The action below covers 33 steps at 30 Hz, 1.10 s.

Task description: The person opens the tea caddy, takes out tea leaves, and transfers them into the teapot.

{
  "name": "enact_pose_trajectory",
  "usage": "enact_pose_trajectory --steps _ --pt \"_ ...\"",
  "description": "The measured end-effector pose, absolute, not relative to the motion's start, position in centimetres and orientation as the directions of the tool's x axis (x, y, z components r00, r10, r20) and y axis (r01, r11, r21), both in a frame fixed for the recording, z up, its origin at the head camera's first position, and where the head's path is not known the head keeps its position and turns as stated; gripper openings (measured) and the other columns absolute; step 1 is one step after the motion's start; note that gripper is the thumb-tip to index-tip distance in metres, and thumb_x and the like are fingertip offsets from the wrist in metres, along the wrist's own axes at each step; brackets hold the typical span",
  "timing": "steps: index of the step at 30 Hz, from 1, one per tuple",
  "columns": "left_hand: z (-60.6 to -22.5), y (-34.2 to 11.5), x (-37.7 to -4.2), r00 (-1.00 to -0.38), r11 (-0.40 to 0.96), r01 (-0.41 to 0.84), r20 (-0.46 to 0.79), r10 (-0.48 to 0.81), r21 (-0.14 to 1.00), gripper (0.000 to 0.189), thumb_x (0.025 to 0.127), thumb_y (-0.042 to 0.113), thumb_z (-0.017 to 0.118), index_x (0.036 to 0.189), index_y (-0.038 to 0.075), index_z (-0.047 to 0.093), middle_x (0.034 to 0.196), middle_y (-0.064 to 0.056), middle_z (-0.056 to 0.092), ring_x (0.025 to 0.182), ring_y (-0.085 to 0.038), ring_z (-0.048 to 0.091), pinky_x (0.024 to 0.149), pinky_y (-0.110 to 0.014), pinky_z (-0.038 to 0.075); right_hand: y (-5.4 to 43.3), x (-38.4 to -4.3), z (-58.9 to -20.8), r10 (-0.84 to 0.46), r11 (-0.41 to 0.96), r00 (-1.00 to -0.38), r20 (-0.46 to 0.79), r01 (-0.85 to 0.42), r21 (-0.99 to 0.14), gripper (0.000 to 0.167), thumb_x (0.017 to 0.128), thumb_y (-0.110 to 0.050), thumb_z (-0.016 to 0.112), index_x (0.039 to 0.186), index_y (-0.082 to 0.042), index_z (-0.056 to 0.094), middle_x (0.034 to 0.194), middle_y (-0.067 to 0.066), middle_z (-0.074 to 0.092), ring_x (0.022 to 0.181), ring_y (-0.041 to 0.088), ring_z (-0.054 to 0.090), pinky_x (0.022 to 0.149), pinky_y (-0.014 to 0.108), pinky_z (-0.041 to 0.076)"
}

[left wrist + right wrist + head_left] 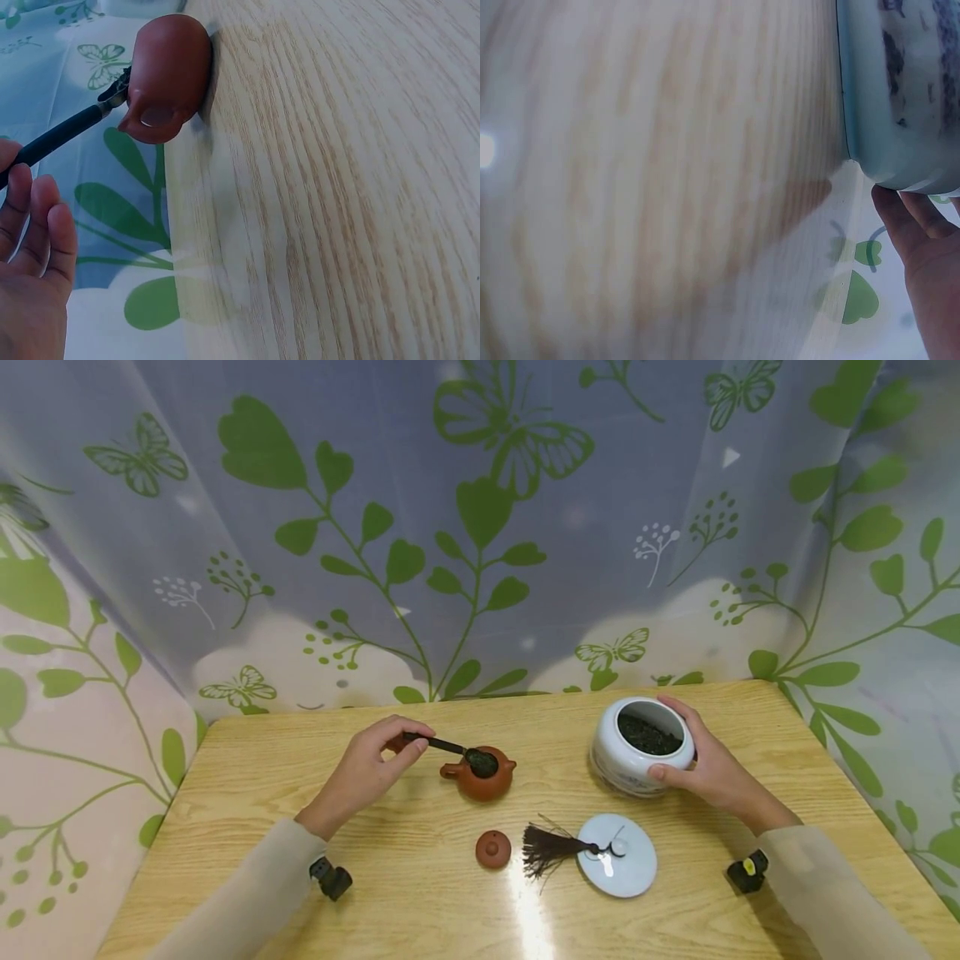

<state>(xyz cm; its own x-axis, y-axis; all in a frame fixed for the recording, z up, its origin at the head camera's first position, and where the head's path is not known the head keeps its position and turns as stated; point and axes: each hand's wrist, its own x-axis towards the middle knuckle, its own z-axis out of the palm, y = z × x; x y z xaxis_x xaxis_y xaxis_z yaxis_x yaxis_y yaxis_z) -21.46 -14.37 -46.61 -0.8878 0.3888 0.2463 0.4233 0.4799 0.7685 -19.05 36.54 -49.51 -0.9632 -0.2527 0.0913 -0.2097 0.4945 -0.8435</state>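
Sleeves (240,893) lead to left fingers (408,725) pinching a scoop (64,134), right fingers (684,712) gripping a seemingly tilted jar (617,764).

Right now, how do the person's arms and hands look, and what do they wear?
The left sleeve and right sleeve are long, plain beige. The left wrist box is black; the right wrist box is black with a yellow spot. The left hand and right hand wear no gloves.

left hand (370,762) pinching, right hand (716,770) gripping, 2 sleeved forearms (243,893)
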Motion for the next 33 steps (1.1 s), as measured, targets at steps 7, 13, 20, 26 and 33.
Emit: enact_pose_trajectory --steps 7,13,20,26,33 --pt "-46.56 -14.19 -21.34 -0.867 0.482 0.469 0.282 0.410 0.740 0.018 0.110 0.024 0.070 0.125 0.021 0.078 0.111 0.006 0.074 0.092 -0.009 0.067 0.083 -0.035 0.058 36.56 -19.10 -49.58 -0.252 0.500 -0.963 0.093 -0.212 -0.840 0.114 0.089 -0.012 0.088 0.175 -0.012 0.014 0.172 0.021 0.034 0.154 0.047 0.032 0.118 0.077 0.025" --pt "-46.27 -14.11 -21.21 -0.827 0.472 0.541 0.337 0.450 0.696 0.017 0.108 0.018 0.071 0.124 0.021 0.079 0.105 0.008 0.071 0.089 -0.008 0.066 0.080 -0.033 0.058 36.55 -19.04 -49.54 -0.247 0.510 -0.965 0.094 -0.211 -0.834 0.113 0.089 -0.013 0.088 0.175 -0.018 0.016 0.171 0.020 0.036 0.153 0.044 0.034 0.119 0.072 0.027" --pt "-46.15 -14.19 -21.25 -0.781 0.463 0.611 0.391 0.487 0.642 0.017 0.107 0.015 0.072 0.122 0.019 0.079 0.104 0.008 0.070 0.089 -0.006 0.064 0.080 -0.032 0.058 36.55 -19.02 -49.56 -0.246 0.509 -0.964 0.096 -0.213 -0.834 0.112 0.089 -0.014 0.088 0.175 -0.017 0.016 0.171 0.020 0.036 0.153 0.043 0.034 0.119 0.073 0.027" --pt "-46.08 -14.48 -21.32 -0.763 0.454 0.634 0.415 0.495 0.625 0.018 0.107 0.011 0.071 0.122 0.018 0.080 0.103 0.008 0.069 0.088 -0.006 0.063 0.080 -0.034 0.058 36.58 -19.09 -49.73 -0.249 0.502 -0.963 0.102 -0.219 -0.837 0.112 0.089 -0.012 0.088 0.175 -0.017 0.016 0.171 0.020 0.037 0.153 0.039 0.035 0.119 0.074 0.025" --pt "-46.24 -14.79 -21.33 -0.783 0.445 0.606 0.398 0.478 0.659 0.019 0.109 0.012 0.069 0.124 0.018 0.078 0.106 0.006 0.070 0.089 -0.007 0.064 0.079 -0.031 0.057 36.55 -19.03 -49.65 -0.249 0.498 -0.964 0.097 -0.213 -0.840 0.112 0.089 -0.012 0.087 0.175 -0.019 0.016 0.170 0.021 0.037 0.152 0.045 0.033 0.119 0.076 0.025"
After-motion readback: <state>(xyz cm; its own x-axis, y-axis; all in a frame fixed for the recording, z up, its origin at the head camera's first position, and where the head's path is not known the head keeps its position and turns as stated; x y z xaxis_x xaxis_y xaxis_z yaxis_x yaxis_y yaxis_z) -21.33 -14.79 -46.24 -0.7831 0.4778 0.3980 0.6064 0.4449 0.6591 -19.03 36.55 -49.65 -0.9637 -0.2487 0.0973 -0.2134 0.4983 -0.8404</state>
